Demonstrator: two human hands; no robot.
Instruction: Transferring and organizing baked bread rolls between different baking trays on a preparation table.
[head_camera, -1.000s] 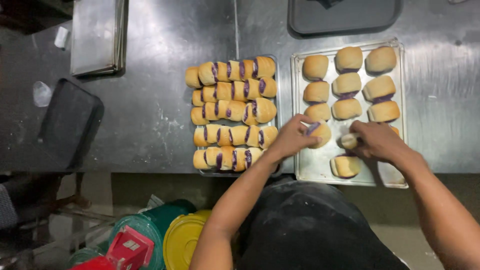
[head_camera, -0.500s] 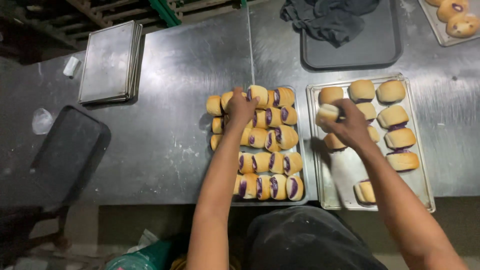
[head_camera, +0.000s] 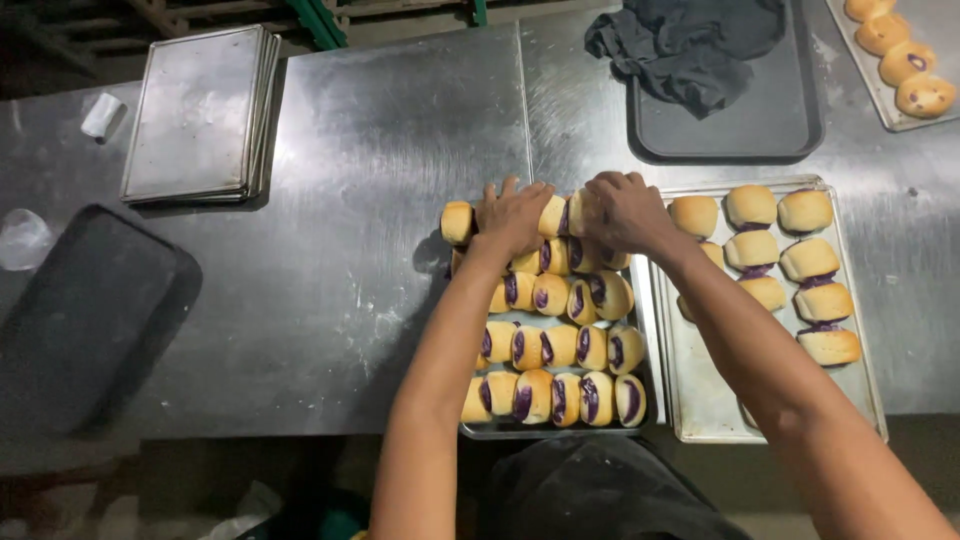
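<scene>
Rows of golden buns with purple filling (head_camera: 556, 345) lie packed on a metal tray (head_camera: 545, 431) in front of me. My left hand (head_camera: 512, 215) rests flat on the far row of these buns, fingers spread. Beside it, my right hand (head_camera: 622, 211) is curled over a bun at the far right end of that same row; whether it grips the bun is unclear. A second metal tray (head_camera: 700, 400) to the right holds plainer buns (head_camera: 805, 265) in loose rows, with bare metal near me.
On the steel table are a stack of empty metal trays (head_camera: 198, 115) at far left, a dark tray (head_camera: 80, 315) at near left, a dark tray with a black cloth (head_camera: 690, 45) at the back, and another bun tray (head_camera: 900, 65) at far right.
My right hand has crossed from the right tray with a bun to the far row of the packed tray. My left hand stays on that far row. The view shifted slightly.
</scene>
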